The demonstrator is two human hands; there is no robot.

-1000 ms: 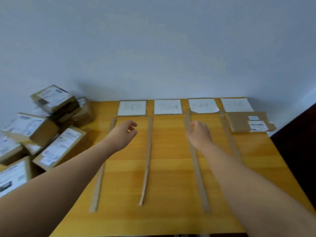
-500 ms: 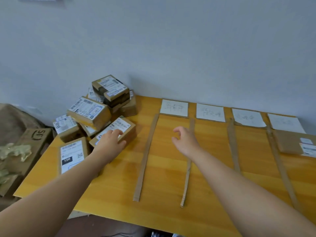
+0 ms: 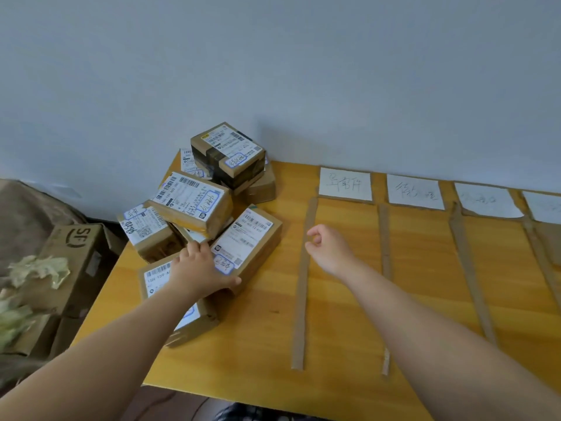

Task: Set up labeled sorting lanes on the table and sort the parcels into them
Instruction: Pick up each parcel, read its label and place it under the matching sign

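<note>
Parcels [image 3: 191, 199] sit piled at ten o'clock on the tabletop [image 3: 340, 329]. Left grip [image 3: 200, 275] holds the near end of one parcel [image 3: 249, 238]; right grip [image 3: 331, 253] hangs loosely curled, holding nothing, at its three o'clock

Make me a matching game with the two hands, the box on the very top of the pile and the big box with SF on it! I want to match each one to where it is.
Things
1. left hand
2. right hand
3. top parcel
4. SF box

Places
A. beside the table, lower down
B. by the leftmost cardboard strip, holding nothing
C. highest on the pile
D. touching a leaning parcel

Pairs: 1-D, 2-B, 3-C, 4-A
</note>
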